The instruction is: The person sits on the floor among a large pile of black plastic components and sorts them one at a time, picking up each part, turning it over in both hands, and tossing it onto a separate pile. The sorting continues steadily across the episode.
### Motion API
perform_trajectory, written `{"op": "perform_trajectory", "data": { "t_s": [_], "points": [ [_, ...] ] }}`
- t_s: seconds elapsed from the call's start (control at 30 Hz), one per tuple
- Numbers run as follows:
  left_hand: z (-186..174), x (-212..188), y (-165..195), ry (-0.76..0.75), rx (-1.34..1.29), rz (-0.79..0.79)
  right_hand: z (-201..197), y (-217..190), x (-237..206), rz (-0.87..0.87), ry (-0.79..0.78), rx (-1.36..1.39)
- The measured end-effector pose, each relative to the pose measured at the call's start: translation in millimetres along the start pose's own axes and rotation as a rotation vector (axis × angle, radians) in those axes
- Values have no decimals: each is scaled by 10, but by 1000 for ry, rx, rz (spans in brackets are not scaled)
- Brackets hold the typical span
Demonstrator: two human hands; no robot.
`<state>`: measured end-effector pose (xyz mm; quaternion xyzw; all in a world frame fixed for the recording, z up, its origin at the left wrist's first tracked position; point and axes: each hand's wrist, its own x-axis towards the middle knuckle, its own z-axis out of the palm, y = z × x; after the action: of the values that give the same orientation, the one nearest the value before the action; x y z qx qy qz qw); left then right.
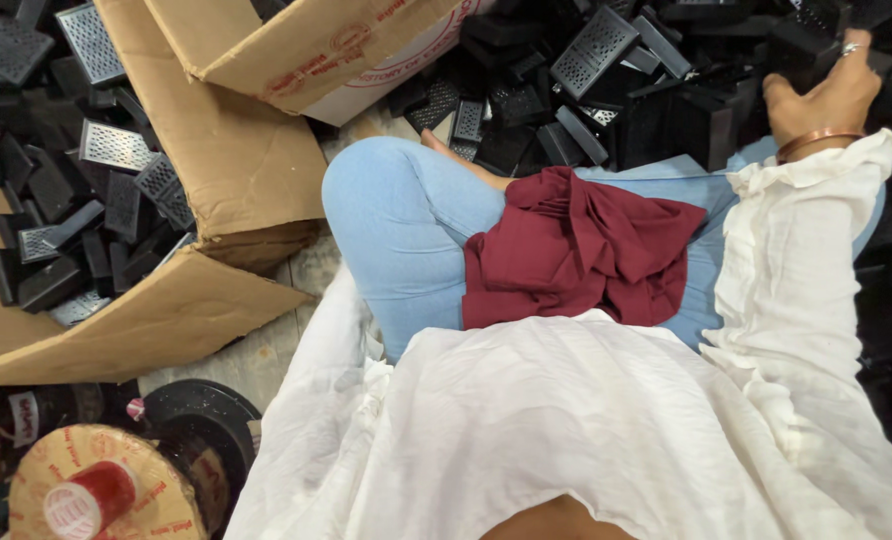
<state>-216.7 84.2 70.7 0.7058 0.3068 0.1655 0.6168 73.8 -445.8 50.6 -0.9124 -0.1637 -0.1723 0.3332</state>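
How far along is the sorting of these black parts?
Done: the cardboard box at left already holds many black parts. In hand: the right hand reaches into the loose pile ahead. Left: that pile is large. The left hand is out of view.

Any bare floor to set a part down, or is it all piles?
One free strip: wooden floor between the cardboard flap and the blue-trousered knee, with tape rolls at its near end. Crowded: black parts pile where the right hand reaches, and the carton full of parts. Left hand not in view.
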Motion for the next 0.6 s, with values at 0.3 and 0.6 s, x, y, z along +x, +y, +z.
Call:
{"op": "perform_trajectory", "data": {
  "t_s": [0.3,0.6],
  "points": [
    [174,41,-112,-15,-7,6,4,-206,28,51,-24,69],
    [410,25,-175,-56,-28,20,85,-155,30,64,7,-66]
  ]
}}
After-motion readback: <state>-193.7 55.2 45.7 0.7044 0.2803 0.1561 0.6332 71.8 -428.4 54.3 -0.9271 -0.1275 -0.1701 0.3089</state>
